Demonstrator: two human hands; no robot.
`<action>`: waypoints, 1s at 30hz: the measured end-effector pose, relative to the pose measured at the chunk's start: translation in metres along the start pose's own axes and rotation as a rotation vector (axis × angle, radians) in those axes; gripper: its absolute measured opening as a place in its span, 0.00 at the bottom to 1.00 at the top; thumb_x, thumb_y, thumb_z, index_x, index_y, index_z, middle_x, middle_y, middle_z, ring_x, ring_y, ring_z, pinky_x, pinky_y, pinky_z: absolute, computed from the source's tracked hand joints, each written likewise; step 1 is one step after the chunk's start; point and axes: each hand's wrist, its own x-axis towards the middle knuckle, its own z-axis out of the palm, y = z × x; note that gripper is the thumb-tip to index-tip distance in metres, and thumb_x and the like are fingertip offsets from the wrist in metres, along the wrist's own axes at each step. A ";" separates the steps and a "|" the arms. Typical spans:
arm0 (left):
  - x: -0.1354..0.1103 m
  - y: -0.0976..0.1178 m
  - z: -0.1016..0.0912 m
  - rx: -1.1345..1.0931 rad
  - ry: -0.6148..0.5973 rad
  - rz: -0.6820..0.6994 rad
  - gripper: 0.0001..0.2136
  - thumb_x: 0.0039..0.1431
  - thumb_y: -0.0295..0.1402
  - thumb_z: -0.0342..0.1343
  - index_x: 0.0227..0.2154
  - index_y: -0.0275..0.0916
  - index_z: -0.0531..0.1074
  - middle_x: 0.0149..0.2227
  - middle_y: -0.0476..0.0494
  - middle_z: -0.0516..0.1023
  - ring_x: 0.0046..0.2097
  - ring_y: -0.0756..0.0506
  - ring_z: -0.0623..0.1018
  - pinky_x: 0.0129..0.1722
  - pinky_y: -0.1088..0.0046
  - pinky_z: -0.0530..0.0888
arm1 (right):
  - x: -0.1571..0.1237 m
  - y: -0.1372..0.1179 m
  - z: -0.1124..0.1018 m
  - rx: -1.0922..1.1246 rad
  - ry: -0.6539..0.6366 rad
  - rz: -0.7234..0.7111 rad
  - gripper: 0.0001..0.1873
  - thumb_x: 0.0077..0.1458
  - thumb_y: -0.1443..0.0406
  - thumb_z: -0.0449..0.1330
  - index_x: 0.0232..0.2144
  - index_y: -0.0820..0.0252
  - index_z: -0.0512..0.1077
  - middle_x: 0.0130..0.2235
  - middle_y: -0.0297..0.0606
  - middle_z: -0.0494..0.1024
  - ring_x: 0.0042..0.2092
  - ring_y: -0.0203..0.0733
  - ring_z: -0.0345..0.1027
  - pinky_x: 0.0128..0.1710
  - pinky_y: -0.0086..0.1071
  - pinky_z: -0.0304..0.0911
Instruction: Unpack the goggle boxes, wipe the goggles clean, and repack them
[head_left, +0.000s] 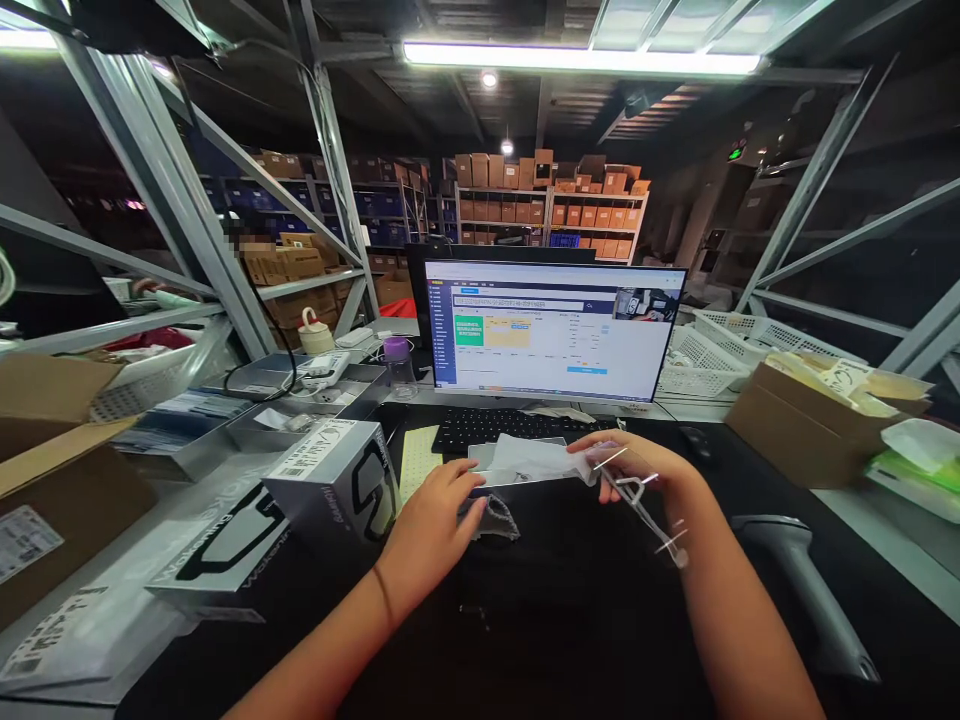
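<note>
My right hand (637, 462) is closed on a pair of clear-framed eyeglasses (636, 492), which hangs below the fingers. White tissue paper (534, 458) lies by those fingertips, over a shallow open tray-like box (481, 462). At the left end of this box is my left hand (435, 515), fingers extended and thumb apart, fingertips at the box's edge. Just under the box rests a small grey crumpled-looking piece (498, 520), its kind unclear. A silver carton with black print (337, 485) stands left of my left hand, beside a second silver carton (232, 550) lying flat.
A monitor (555, 330) stands behind a black keyboard (487, 428). To the right are a mouse (696, 443), a barcode scanner (810, 590) and a cardboard box (795, 425). On the left sit an open cardboard box (60, 470) and a purple-capped bottle (399, 368).
</note>
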 end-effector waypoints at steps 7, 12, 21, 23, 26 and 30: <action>0.061 -0.002 0.027 -0.079 -0.331 0.084 0.22 0.64 0.48 0.50 0.56 0.45 0.73 0.56 0.38 0.77 0.55 0.36 0.77 0.53 0.62 0.70 | 0.015 0.001 0.017 0.011 0.011 0.015 0.18 0.53 0.65 0.63 0.48 0.62 0.75 0.17 0.31 0.75 0.17 0.40 0.70 0.14 0.25 0.61; 0.074 -0.015 0.045 -0.053 -0.417 -0.035 0.22 0.57 0.55 0.54 0.34 0.41 0.80 0.32 0.36 0.82 0.36 0.34 0.81 0.36 0.65 0.72 | 0.010 -0.004 0.002 0.160 0.244 -0.089 0.17 0.50 0.64 0.65 0.44 0.61 0.73 0.33 0.41 0.83 0.21 0.41 0.75 0.18 0.29 0.68; 0.069 0.008 0.038 -0.346 -0.140 -0.052 0.42 0.48 0.45 0.66 0.64 0.37 0.58 0.66 0.27 0.62 0.65 0.31 0.65 0.65 0.50 0.59 | 0.030 -0.007 0.002 0.489 0.813 -0.493 0.13 0.52 0.57 0.65 0.33 0.56 0.66 0.36 0.37 0.80 0.36 0.44 0.80 0.34 0.35 0.75; 0.069 0.012 0.041 -0.497 -0.102 -0.080 0.53 0.39 0.42 0.71 0.67 0.36 0.50 0.68 0.24 0.58 0.66 0.31 0.64 0.64 0.50 0.61 | 0.034 -0.007 0.018 0.534 0.846 -0.583 0.18 0.50 0.53 0.66 0.35 0.55 0.66 0.41 0.40 0.81 0.41 0.47 0.80 0.38 0.38 0.76; 0.073 0.015 0.047 -0.715 -0.022 -0.125 0.55 0.33 0.38 0.73 0.66 0.37 0.50 0.66 0.23 0.59 0.62 0.31 0.69 0.61 0.50 0.66 | 0.037 -0.008 0.046 0.577 0.837 -0.666 0.26 0.48 0.46 0.68 0.37 0.56 0.66 0.45 0.44 0.80 0.47 0.52 0.78 0.41 0.42 0.76; 0.075 0.020 0.045 -0.929 0.079 -0.162 0.36 0.37 0.36 0.71 0.53 0.38 0.66 0.46 0.36 0.79 0.42 0.41 0.81 0.46 0.60 0.77 | 0.036 -0.012 0.073 0.646 0.765 -0.720 0.32 0.47 0.45 0.69 0.47 0.53 0.64 0.47 0.45 0.81 0.50 0.53 0.77 0.46 0.45 0.74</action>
